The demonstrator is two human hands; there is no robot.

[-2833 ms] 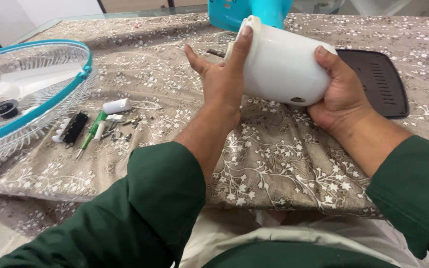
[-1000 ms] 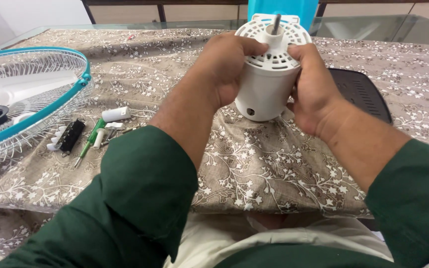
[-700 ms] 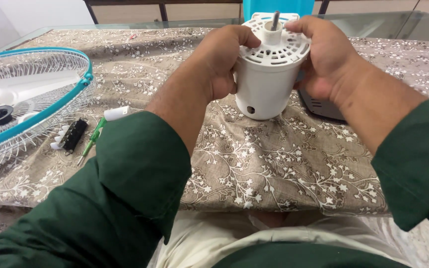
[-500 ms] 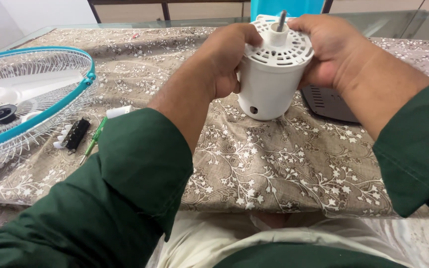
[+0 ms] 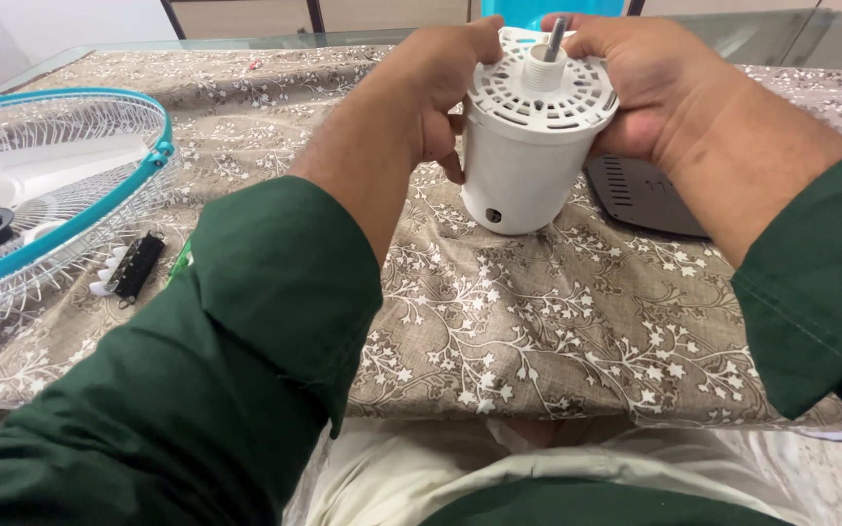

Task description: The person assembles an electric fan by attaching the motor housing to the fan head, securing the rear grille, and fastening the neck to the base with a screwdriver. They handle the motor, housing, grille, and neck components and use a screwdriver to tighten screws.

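A person in green sleeves grips a white fan motor housing [image 5: 523, 161] with both hands above a table [image 5: 557, 321] draped in a brown floral cloth. The left hand [image 5: 431, 83] wraps its fingers round the housing's left side; the right hand [image 5: 635, 83] clasps the vented top rim, beside the metal shaft [image 5: 555, 37]. A dark plastic cover [image 5: 640, 190] lies just behind. At far left rest a teal-rimmed fan guard [image 5: 46, 185] and a black switch block [image 5: 133, 268].

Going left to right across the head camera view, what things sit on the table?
Fan guard with teal rim → black switch block with white buttons → left hand → white fan motor housing → right hand → dark vented plastic cover.
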